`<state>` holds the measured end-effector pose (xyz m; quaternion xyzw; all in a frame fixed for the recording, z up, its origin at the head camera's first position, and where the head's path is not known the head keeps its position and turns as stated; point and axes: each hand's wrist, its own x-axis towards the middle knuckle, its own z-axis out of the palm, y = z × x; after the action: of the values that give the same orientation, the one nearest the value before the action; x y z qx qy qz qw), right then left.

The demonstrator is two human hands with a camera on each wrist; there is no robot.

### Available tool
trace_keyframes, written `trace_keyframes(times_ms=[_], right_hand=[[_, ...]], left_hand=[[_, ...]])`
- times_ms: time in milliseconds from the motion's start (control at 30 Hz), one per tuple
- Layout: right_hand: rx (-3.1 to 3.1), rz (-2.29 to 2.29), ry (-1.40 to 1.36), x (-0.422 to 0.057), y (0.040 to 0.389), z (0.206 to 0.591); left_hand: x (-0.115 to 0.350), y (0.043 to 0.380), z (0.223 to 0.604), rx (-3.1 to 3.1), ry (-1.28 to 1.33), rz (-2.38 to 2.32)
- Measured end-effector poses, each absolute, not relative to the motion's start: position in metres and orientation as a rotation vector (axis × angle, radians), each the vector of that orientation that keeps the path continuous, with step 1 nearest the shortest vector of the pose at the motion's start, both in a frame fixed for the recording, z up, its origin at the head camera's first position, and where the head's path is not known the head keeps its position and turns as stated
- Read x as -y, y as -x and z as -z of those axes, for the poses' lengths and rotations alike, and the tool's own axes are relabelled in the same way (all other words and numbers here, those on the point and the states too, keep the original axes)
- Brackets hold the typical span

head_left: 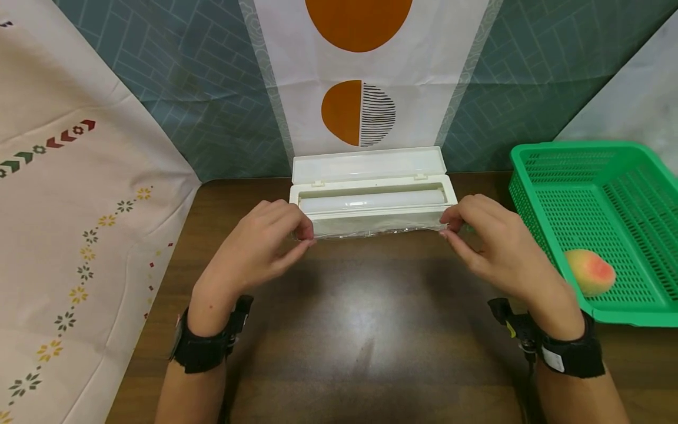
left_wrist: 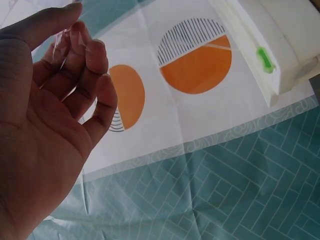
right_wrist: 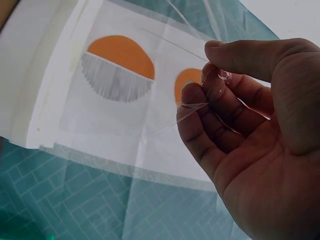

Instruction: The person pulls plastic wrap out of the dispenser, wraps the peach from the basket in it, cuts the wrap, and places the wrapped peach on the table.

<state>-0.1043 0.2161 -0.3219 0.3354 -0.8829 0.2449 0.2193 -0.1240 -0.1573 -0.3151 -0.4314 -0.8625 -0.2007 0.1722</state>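
Note:
A white cling film dispenser [head_left: 371, 218] stands at the back of the table with its lid [head_left: 371, 166] raised and a roll [head_left: 373, 201] inside. Clear cling film [head_left: 365, 234] comes out along its front edge. My left hand [head_left: 259, 244] pinches the film's left corner between thumb and fingers. At the other corner, my right hand [head_left: 492, 244] pinches the film the same way. In the right wrist view the film [right_wrist: 192, 106] stretches thin and see-through from the fingers. A green slider [left_wrist: 266, 60] shows on the dispenser in the left wrist view.
A green plastic basket [head_left: 556, 235] stands to the right, beside my right forearm, with a peach [head_left: 590, 272] in it. Patterned cloth [head_left: 212, 88] hangs behind the brown table [head_left: 344, 330], and a flowered white cloth [head_left: 106, 206] borders its left side.

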Motion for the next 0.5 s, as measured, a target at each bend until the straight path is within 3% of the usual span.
trace_keyframes(times_ms=[500], right_hand=[[2.587, -0.608, -1.046, -0.219, 0.094, 0.365]], left_hand=[[0.165, 0.108, 0.347, 2.518, 1.326, 0.525]])
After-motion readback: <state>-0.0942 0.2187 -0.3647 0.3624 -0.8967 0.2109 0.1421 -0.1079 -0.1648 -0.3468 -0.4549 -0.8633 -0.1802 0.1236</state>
